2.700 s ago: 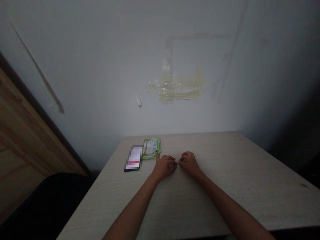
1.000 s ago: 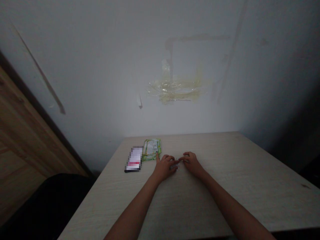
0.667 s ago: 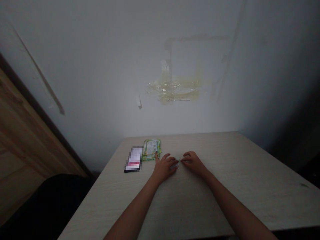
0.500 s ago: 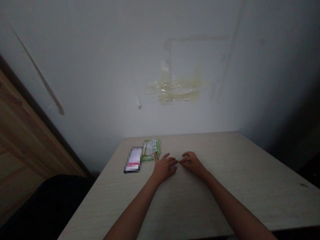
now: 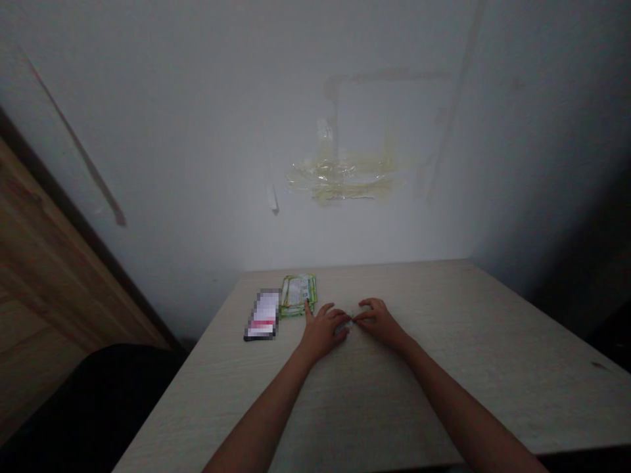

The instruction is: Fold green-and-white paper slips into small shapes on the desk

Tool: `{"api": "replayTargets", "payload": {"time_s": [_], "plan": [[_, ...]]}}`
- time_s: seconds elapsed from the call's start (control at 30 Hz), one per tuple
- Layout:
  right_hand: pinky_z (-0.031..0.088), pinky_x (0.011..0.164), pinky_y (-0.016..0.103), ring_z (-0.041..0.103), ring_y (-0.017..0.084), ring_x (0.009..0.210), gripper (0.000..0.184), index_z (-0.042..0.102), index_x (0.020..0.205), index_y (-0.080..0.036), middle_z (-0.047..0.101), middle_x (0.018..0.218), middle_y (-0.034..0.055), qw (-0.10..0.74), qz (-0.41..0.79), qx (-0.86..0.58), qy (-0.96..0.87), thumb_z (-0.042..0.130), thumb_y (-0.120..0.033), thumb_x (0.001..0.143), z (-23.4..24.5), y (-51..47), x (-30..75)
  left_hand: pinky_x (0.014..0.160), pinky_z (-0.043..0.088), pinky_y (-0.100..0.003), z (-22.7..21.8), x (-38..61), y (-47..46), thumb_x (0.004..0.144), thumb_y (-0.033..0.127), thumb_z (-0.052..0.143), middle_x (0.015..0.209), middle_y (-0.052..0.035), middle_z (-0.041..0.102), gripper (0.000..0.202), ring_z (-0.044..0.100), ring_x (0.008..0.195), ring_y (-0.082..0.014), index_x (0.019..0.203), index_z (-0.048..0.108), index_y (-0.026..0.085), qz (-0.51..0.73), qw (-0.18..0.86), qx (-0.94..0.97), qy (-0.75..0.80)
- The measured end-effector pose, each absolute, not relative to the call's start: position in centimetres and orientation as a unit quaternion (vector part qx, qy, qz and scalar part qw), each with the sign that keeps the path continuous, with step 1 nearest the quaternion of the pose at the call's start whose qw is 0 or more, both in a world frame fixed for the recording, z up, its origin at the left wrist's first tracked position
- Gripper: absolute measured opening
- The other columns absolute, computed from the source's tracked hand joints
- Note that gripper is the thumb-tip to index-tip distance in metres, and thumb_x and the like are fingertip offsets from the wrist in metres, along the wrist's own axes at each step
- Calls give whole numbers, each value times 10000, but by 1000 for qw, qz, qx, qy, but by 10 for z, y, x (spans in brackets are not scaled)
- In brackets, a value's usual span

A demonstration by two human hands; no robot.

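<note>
Close together over the table (image 5: pixel 374 407), both my hands meet at a small green-and-whitish piece (image 5: pixel 351 318), too little of it showing to tell its kind. My left hand (image 5: pixel 323 334) has its thumb and fingertips bent around the left side of the piece, with the little finger stretched toward a stack of green-and-white packets (image 5: pixel 298 294). From the right, my right hand (image 5: pixel 380 322) pinches the edge of the piece between thumb and fingertips.
Left of the packets lies a phone (image 5: pixel 263 315) with its lit screen blurred out. A wall (image 5: pixel 207 164) with strips of old clear tape (image 5: pixel 340 177) rises behind the table. At the lower left are a wooden panel (image 5: pixel 44 263) and a dark rounded shape (image 5: pixel 108 401).
Almost nothing differs. Both hands stay at the same spot on the small piece, with only a very slight shift of the fingers.
</note>
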State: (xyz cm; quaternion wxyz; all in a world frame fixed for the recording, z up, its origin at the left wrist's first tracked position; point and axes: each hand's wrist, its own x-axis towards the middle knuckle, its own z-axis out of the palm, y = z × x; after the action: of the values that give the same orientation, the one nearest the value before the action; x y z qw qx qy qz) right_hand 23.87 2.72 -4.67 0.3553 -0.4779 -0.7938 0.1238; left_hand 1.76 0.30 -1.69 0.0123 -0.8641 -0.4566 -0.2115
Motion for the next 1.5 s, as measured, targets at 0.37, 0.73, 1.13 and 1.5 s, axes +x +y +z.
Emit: {"api": "replayTargets", "payload": {"time_s": [0.37, 0.73, 1.13, 1.5], "plan": [[389, 1032, 426, 487, 242, 1152, 110, 774, 863, -305, 588, 1153, 81, 368, 116, -457, -801, 679, -279, 815, -47, 27, 240, 1031, -158, -736, -19, 18, 5, 901, 446, 512, 1186, 27, 662, 315, 446, 1264, -256, 1210, 573, 449, -217, 3, -868, -445], [389, 1021, 421, 503, 242, 1133, 104, 775, 855, -299, 602, 1142, 79, 370, 126, -466, -794, 682, -308, 810, -50, 29, 240, 1031, -173, -731, -16, 19, 3, 894, 457, 520, 1164, 20, 675, 307, 445, 1271, -265, 1191, 590, 425, -221, 11, -867, -447], [374, 1042, 439, 460, 264, 1177, 90, 781, 827, -279, 560, 1189, 100, 360, 110, -501, -779, 697, -276, 794, -42, 26, 233, 1040, -172, -716, -19, 19, 5, 868, 458, 563, 1176, 19, 678, 309, 436, 1286, -281, 1171, 614, 423, -221, -2, -860, -459], [384, 1044, 440, 458, 271, 1186, 130, 776, 870, -227, 554, 1206, 125, 384, 96, -527, -752, 667, -266, 810, -46, 31, 229, 1031, -187, -718, -23, 18, 7, 881, 468, 538, 1184, 18, 677, 314, 431, 1289, -281, 1183, 606, 418, -229, -4, -859, -458]]}}
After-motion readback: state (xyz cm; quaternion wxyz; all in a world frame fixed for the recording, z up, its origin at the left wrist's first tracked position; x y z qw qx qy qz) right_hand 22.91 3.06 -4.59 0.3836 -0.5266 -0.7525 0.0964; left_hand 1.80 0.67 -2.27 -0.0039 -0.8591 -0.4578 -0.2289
